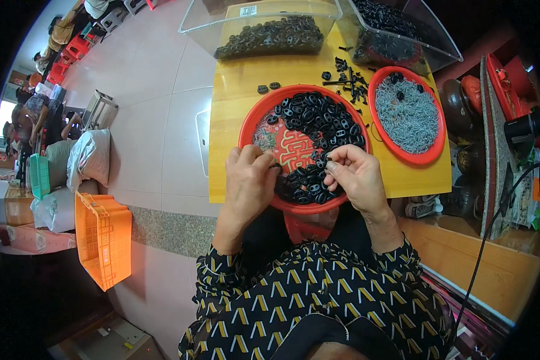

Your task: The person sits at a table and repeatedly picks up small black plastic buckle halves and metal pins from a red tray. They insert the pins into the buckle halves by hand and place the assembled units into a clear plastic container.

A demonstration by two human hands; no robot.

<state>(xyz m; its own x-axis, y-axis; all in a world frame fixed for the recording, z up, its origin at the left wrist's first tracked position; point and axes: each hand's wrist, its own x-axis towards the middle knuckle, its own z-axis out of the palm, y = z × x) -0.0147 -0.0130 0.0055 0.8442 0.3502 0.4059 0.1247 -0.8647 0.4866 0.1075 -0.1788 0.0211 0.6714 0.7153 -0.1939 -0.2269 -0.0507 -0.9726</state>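
A round red tray (246, 129) with a patterned base lies in front of me, holding many small black oval two-holed cord-lock pieces (332, 114). Over its left rim, my left hand (246, 183) is closed, with a dark cord-lock piece (276, 168) at its fingertips. My right hand (357, 180) pinches thumb and forefinger together above the pieces on the right side of the tray; whatever is between them is too small to make out. A few thin metal springs lie on the bare left part of the tray.
A second red tray (440, 141) of silvery springs (405, 114) stands right on the yellow table (225, 120). Black plunger-like parts (355, 84) are scattered between. Clear plastic bins (261, 15) of black parts sit behind. An orange crate (105, 240) stands left; people are in the far left background.
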